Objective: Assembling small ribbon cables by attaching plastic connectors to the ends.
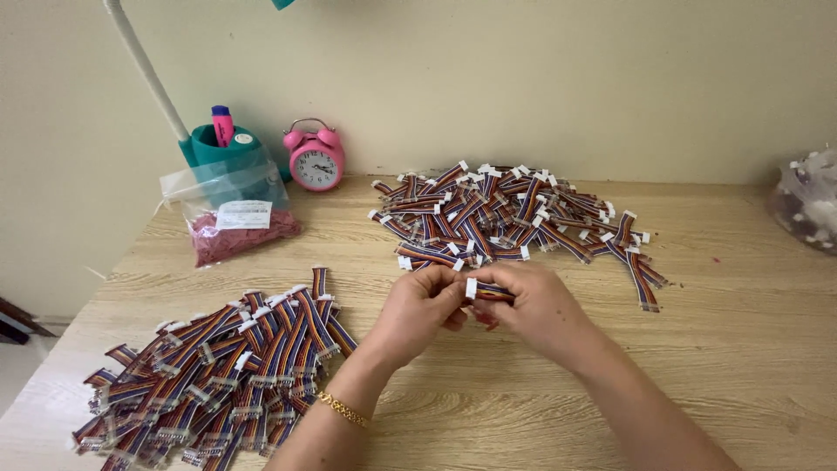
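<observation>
My left hand (418,310) and my right hand (536,310) meet over the middle of the wooden table (741,349), both pinching one short rainbow ribbon cable (486,290) with a white connector at its left end. A loose pile of the same cables (514,214) lies just beyond my hands. A second, more ordered heap of cables (218,371) lies at the near left. A gold bracelet (342,410) sits on my left wrist.
A pink alarm clock (316,159) stands against the wall at the back. Left of it are a teal lamp base with a pen holder (222,144) and a clear bag of pink material (235,218). A plastic bag of parts (806,205) sits at the right edge.
</observation>
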